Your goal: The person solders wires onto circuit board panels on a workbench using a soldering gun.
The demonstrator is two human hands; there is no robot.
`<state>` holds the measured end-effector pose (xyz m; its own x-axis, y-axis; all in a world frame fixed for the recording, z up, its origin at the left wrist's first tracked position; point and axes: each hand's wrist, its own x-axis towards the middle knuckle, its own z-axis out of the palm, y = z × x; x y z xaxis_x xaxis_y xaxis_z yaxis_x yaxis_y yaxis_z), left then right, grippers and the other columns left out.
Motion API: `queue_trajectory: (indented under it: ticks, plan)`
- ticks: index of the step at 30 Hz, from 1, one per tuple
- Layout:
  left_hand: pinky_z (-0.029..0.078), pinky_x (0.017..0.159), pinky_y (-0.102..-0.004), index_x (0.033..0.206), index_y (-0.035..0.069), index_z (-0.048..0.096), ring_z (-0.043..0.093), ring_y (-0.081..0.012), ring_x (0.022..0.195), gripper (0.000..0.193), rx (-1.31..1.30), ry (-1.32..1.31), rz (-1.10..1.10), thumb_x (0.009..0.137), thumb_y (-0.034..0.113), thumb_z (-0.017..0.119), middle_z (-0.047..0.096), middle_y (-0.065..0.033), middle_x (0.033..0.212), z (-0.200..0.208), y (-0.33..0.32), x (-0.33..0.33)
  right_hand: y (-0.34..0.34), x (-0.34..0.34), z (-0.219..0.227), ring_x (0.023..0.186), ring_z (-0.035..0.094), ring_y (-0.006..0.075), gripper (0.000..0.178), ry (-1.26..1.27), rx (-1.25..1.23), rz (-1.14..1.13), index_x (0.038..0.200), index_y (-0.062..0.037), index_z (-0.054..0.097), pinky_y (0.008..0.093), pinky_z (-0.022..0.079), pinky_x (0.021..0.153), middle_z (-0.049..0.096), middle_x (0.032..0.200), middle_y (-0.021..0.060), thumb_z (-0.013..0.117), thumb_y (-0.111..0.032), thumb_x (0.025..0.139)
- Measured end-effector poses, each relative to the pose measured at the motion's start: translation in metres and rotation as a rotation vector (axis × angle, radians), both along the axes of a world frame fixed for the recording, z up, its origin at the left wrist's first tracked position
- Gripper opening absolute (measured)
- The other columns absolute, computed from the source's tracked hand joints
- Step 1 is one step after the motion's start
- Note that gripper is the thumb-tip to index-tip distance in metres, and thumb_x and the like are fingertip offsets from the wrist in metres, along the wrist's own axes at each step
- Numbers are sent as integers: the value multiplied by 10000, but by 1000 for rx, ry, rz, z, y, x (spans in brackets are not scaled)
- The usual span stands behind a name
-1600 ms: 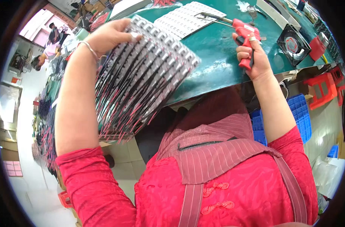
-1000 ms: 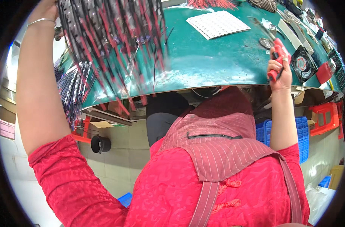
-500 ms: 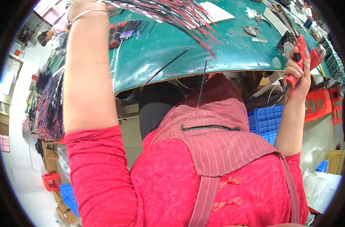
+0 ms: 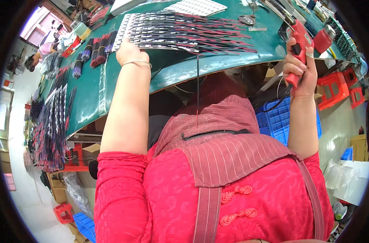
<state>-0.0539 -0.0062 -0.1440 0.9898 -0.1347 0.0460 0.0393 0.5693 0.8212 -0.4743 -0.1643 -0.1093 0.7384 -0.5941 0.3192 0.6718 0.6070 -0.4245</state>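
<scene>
Fingers of the left hand point(image 4: 130, 54) pinch the near corner of the wired sheet point(image 4: 128, 29), extending rightward; the right hand point(image 4: 302, 73) wraps a soldering gun point(image 4: 302, 35)

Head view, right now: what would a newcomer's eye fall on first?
Probably the wide white panel of thin black-and-red wires over the green tabletop, with the left hand at its near left edge and the wire ends fanning right. Next, the red pistol-shaped tool upright in the right hand, at upper right. Then the single black-and-red wire reaching down over the striped maroon apron, near centre.
</scene>
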Motion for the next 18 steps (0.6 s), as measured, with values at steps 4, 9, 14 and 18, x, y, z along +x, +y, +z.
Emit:
queue_trajectory:
  ticks: [4, 9, 14, 18]
  plan:
    - [517, 888, -453, 1203, 64, 605, 640, -269, 1011, 257, 72, 118, -289, 968, 106, 509, 666, -107, 1118, 9, 24, -34, -1, -8, -9, 606, 415, 49, 508, 6, 23, -2, 1386, 43, 365, 192, 418, 518, 567, 1212, 145, 554, -251, 1018]
    - [459, 713, -327, 1082, 74, 681, 574, -150, 838, 326, 1052, -344, -670, 843, 291, 720, 678, -34, 952, 9, 82, -28, 6, 2, -22, 613, 426, 56, 501, 31, 42, 37, 1401, 13, 368, 198, 427, 525, 562, 1242, 145, 539, -271, 1025]
    - [522, 828, -378, 1025, -37, 694, 695, -290, 923, 441, 1582, -824, -591, 749, 294, 792, 715, -191, 973, 18, 90, -45, 18, 14, -28, 607, 418, 40, 517, 109, 29, 2, 1405, -3, 389, 184, 420, 509, 571, 1252, 138, 537, -319, 1023]
    - [506, 816, -445, 910, 4, 686, 660, -384, 893, 227, 1658, -1017, -421, 855, 224, 688, 689, -228, 920, 13, 89, -71, 20, 18, -30, 601, 425, 38, 522, 121, 28, 12, 1406, -9, 388, 184, 424, 503, 582, 1238, 139, 536, -330, 1023]
